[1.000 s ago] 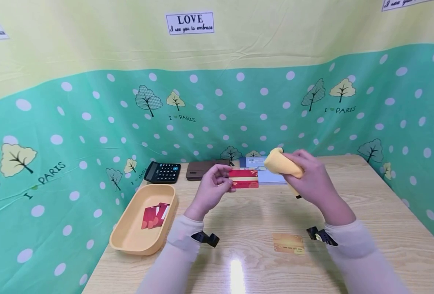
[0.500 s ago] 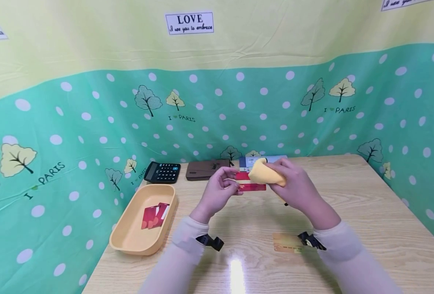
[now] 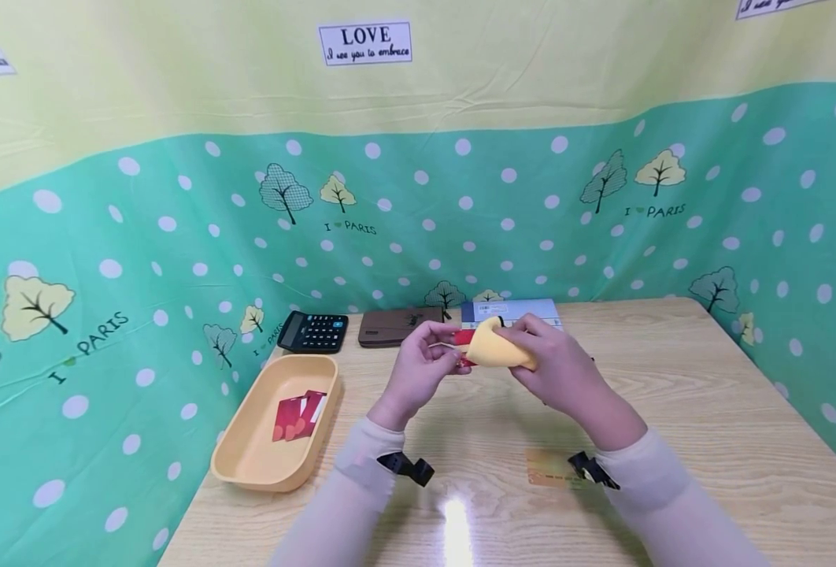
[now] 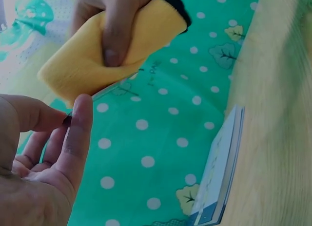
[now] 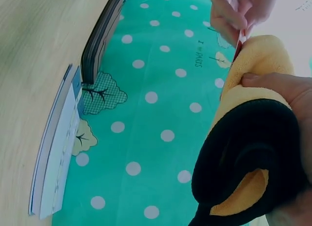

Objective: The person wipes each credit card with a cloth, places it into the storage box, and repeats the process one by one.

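Table (image 3: 730, 409): two hands (image 3: 416, 374), one cloth (image 3: 496, 348)

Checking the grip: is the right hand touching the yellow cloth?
Touching. The left wrist view shows the right hand gripping the yellow cloth, thumb pressed into it.
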The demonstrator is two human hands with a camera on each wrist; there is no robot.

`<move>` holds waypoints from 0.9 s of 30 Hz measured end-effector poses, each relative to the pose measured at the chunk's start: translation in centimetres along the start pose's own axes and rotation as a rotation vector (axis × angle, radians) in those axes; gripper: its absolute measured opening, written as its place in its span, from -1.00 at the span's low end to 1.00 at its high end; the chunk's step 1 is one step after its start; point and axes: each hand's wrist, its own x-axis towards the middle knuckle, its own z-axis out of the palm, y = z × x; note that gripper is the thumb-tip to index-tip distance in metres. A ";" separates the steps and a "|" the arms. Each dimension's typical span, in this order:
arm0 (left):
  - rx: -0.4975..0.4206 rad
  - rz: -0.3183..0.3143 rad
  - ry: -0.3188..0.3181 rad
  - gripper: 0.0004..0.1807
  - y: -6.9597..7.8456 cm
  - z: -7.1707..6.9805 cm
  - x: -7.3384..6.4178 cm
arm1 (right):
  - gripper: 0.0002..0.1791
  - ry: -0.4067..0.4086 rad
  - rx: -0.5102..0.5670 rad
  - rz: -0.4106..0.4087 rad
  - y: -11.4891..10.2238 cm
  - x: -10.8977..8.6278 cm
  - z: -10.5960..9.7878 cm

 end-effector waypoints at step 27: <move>0.006 0.008 -0.014 -0.61 1.2 -0.5 -0.2 | -0.40 0.089 -0.082 -0.010 -0.2 0.1 -0.6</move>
